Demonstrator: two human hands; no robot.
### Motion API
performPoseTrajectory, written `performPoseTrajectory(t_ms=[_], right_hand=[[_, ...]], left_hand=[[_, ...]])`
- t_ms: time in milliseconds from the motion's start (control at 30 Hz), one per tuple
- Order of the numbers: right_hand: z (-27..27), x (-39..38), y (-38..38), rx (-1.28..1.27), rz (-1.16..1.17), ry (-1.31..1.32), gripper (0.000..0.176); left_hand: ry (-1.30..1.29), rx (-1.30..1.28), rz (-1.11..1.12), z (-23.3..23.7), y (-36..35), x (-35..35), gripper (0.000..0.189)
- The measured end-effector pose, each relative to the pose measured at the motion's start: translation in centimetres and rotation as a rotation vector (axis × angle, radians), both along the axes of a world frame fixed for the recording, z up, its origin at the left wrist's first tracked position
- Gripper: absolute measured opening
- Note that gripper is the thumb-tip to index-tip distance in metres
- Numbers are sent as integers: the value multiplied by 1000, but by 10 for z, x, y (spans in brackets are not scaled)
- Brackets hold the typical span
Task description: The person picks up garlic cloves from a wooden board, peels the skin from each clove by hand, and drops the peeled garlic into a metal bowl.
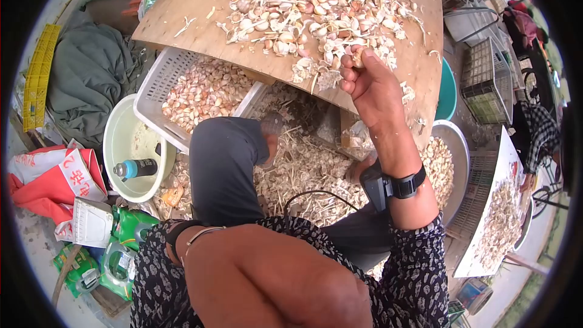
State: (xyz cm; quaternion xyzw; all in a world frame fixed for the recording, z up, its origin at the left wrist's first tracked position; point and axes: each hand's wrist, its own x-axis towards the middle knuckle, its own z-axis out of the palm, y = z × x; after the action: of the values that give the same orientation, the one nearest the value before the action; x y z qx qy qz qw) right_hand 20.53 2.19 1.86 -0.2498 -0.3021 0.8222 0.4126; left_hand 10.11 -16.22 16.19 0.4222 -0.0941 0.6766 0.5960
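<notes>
My right hand [369,85], with a black watch on its wrist, is raised over the near edge of the wooden board [188,21]. Thumb and fingers pinch a small tan garlic clove [358,56]. Just beyond them lies a broad heap of garlic cloves [322,9], mixed with loose skins and dry stems. My left hand [273,267], with a bracelet at its wrist, is bent across the bottom of the view, very close to the camera. Its fingers are hidden, so I cannot see whether it holds anything.
Below the board stands a white crate [149,106] of cloves. Beside it, a pale green basin [112,164] holds a bottle [135,168]. A metal bowl [461,152] of cloves is at right. Skins [297,170] cover the ground. Another person's checked sleeve [540,133] shows far right.
</notes>
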Motion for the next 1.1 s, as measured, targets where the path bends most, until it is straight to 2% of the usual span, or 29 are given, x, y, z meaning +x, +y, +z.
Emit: performPoseTrajectory(t_ms=[33, 67, 100, 167, 200, 267, 300, 333, 367, 433, 500, 533, 567, 600, 633, 700, 767, 833, 867, 933, 1000, 1100], right_hand=[[1, 0, 3, 1, 0, -8, 20], [1, 0, 0, 30, -16, -31, 19], [3, -6, -2, 64, -20, -41, 19], [14, -16, -10, 78, -39, -93, 18], [19, -19, -15, 98, -63, -121, 18], [30, -28, -21, 143, -103, -103, 17], [38, -40, -27, 135, -94, -99, 17], [48, -55, -35, 211, -195, -77, 17], [54, -70, -44, 290, -302, -58, 18], [50, -102, -56, 436, -230, 26, 23], [24, -139, -61, 914, -130, -414, 19], [18, -139, -49, 915, -141, -411, 19], [13, -135, -33, 1134, -252, -584, 16], [9, -130, -16, 1346, -361, -762, 13], [5, -119, 1, 1295, -358, -958, 10], [-11, -98, 32, 1345, -249, -1261, 11], [-6, -92, 31, 1386, 6, -1542, 13], [-18, -97, 33, 1380, 40, -1593, 14], [-24, -98, 35, 1372, 73, -1644, 15], [-29, -94, 43, 1399, 81, -1640, 16], [-34, -91, 51, 1425, 89, -1631, 17], [-31, -81, 57, 1345, -64, -1564, 17]], left_hand=[[0, -97, 126, 2, -12, 1, 4], [-70, -364, 411, 14, -37, 17, 5], [-62, -375, 430, 15, -36, 6, 5], [207, -211, 268, 16, -25, -27, 8], [206, -221, 276, 10, -22, -32, 8], [135, 155, 364, -7, -16, -37, 8], [141, 146, 372, -2, -21, -48, 8], [273, 35, 335, 8, -30, -67, 5], [401, -73, 290, 14, -37, -82, 10], [397, -122, 685, -3, -37, -101, 9], [805, -301, 1215, -21, -27, -142, 16], [1040, -430, 1342, -37, -20, -166, 15], [1281, -561, 1463, -55, -13, -189, 15], [1323, -589, 1464, -76, -5, -209, 16], [1362, -623, 1459, -90, 3, -222, 18], [1418, -825, 1116, -96, 42, -201, 18], [1570, -502, 1012, -114, 90, -178, 19], [1775, -229, 951, -131, 129, -158, 21], [1777, -223, 945, -141, 142, -151, 21], [2094, 68, 971, -156, 161, -142, 24], [2126, 109, 944, -161, 171, -146, 25], [2130, 116, 931, -165, 171, -148, 26]])
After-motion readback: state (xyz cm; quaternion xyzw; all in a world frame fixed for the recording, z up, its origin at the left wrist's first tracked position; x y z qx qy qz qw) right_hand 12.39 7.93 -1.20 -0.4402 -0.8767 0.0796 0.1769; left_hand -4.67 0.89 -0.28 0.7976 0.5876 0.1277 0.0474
